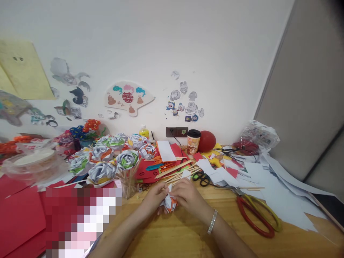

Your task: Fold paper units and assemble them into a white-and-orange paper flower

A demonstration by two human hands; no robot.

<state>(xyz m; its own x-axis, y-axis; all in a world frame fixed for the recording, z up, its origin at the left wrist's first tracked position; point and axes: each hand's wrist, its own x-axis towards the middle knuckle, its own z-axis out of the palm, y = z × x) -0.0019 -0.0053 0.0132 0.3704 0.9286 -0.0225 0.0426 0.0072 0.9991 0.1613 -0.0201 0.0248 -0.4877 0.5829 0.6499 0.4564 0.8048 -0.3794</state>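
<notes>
Both my hands meet low over the wooden table [188,236] around a small folded paper flower [170,202], white with orange patches. My left hand [153,197] pinches its left side with curled fingers. My right hand [189,196], a silver bracelet on its wrist, closes over its right side. Just behind my hands lie several thin wooden sticks [174,171] and small black scissors [202,177].
Several finished paper flowers [107,159] stand at the left. Red paper sheets [18,211] cover the left edge, white sheets [271,179] the right. Large red-and-yellow scissors [255,215] lie right of my hands. A paper cup [193,141] and red ball [207,141] stand by the wall.
</notes>
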